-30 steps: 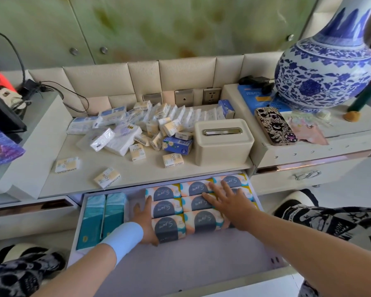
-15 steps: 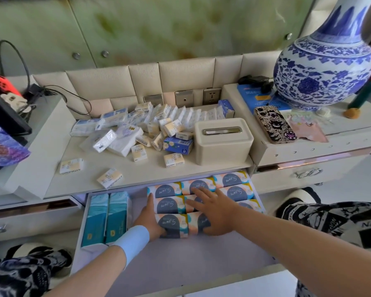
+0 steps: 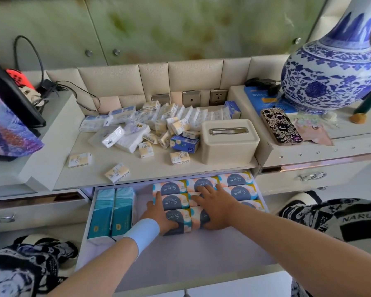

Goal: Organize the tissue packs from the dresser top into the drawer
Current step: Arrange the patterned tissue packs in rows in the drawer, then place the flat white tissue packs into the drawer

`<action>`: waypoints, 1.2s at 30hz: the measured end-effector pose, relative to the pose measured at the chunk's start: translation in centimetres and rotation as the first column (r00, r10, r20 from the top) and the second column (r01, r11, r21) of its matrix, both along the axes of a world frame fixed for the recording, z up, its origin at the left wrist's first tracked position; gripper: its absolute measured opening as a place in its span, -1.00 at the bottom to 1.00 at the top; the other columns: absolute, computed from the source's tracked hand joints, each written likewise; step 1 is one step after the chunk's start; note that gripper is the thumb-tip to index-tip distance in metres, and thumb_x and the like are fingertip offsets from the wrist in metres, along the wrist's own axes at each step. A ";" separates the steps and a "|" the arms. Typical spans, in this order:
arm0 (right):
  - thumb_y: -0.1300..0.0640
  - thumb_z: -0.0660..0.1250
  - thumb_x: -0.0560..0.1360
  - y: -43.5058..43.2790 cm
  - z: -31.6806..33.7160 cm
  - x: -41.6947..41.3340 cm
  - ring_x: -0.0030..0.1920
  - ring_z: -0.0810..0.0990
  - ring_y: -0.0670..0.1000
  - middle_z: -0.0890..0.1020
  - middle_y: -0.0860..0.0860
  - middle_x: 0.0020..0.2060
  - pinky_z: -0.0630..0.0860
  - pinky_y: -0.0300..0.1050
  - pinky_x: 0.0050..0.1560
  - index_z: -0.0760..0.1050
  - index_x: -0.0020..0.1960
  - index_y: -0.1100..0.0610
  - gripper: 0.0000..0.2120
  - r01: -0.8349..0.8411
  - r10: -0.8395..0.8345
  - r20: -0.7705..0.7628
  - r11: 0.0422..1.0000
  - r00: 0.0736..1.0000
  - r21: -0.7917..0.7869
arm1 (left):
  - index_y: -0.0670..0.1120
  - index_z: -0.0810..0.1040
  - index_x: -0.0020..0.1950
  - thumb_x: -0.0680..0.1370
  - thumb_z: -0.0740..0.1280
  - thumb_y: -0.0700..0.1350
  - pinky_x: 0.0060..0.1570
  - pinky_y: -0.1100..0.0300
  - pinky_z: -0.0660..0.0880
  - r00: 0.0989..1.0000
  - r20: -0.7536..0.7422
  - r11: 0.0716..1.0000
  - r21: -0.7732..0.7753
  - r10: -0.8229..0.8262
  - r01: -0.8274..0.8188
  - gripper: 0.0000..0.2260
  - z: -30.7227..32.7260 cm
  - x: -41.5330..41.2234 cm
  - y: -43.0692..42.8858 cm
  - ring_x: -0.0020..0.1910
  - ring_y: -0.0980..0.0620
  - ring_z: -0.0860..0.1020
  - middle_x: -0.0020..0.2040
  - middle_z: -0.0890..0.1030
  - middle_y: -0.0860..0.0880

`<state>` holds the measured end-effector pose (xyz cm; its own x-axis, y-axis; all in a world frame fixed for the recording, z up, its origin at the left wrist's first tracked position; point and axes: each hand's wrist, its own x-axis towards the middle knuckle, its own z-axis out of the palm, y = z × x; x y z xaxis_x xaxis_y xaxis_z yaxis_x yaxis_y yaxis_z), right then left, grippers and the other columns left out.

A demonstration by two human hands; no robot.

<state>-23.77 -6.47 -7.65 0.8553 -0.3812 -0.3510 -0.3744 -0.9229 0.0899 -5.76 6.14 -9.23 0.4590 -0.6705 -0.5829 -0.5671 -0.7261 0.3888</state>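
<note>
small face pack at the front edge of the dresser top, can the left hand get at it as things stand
Probably yes. The small Face pack lies alone near the front edge, nothing over or around it. The left hand rests flat on packs in the open drawer just below, holding nothing, so lifting up and slightly left looks unobstructed.

Both arms reach forward, left hand [image 3: 159,217] and right hand [image 3: 217,207] flat, fingers spread, palms down.

One head-worn view (wide-angle) looks forward and down — close over the open drawer [image 3: 180,264].
</note>
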 end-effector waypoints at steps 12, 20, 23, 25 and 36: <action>-0.01 0.24 0.57 -1.6 7.7 8.5 0.25 0.51 0.09 0.47 0.01 0.34 0.47 -0.02 0.21 0.43 0.39 -0.05 -0.62 0.204 -0.245 0.368 0.968 0.897 0.148 | 0.09 0.39 0.43 0.54 0.29 0.11 0.22 0.07 0.45 0.928 0.326 0.950 -0.188 -0.180 0.251 -0.54 10.8 8.1 -4.0 0.24 -0.03 0.51 0.31 0.51 0.04; 0.05 0.26 0.56 -4.2 8.2 16.1 0.31 0.46 0.12 0.43 0.04 0.38 0.50 0.03 0.18 0.40 0.42 -0.02 -0.58 0.214 -0.314 0.400 0.938 0.861 0.274 | 0.03 0.34 0.45 0.54 0.30 -0.08 0.29 -0.05 0.40 0.888 0.443 0.904 -0.418 0.121 0.085 -0.54 11.0 18.0 -6.5 0.37 -0.13 0.34 0.38 0.41 -0.08; 0.02 0.27 0.55 -4.5 8.2 20.8 0.36 0.41 0.15 0.37 0.07 0.41 0.46 0.08 0.26 0.32 0.47 -0.03 -0.50 0.207 -0.298 0.365 0.941 0.882 0.269 | 0.17 0.12 0.53 0.54 0.30 -0.02 0.37 -0.12 0.30 0.890 0.449 0.947 -0.313 0.077 0.076 -0.39 9.9 21.0 -7.1 0.48 -0.17 0.15 0.54 0.16 -0.05; -0.02 0.28 0.53 -4.7 8.1 24.0 0.41 0.34 0.17 0.30 0.08 0.45 0.38 0.09 0.35 0.22 0.52 -0.03 -0.42 0.214 -0.283 0.333 0.949 0.899 0.230 | 0.24 -0.01 0.55 0.52 0.32 0.06 0.39 -0.15 0.25 0.916 0.400 0.967 -0.240 0.021 0.083 -0.30 9.1 22.7 -7.1 0.52 -0.16 0.09 0.58 0.07 -0.01; -0.49 0.39 0.22 -7.1 5.2 33.1 0.54 0.00 0.32 0.00 0.28 0.54 0.05 0.25 0.47 -0.20 0.59 0.11 0.27 0.356 -0.352 0.159 0.934 0.922 0.000 | 0.23 0.48 0.15 0.41 0.42 -0.19 0.15 0.02 0.53 0.962 0.216 0.944 -0.317 0.167 -0.093 -0.57 7.6 29.1 -6.2 0.27 -0.12 0.43 0.34 0.26 -0.03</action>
<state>9.35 -13.57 -2.44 0.7052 -0.6771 -0.2104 -0.6877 -0.7254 0.0294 23.32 -0.08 -1.60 0.6535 -0.7223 -0.2263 -0.5780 -0.6692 0.4670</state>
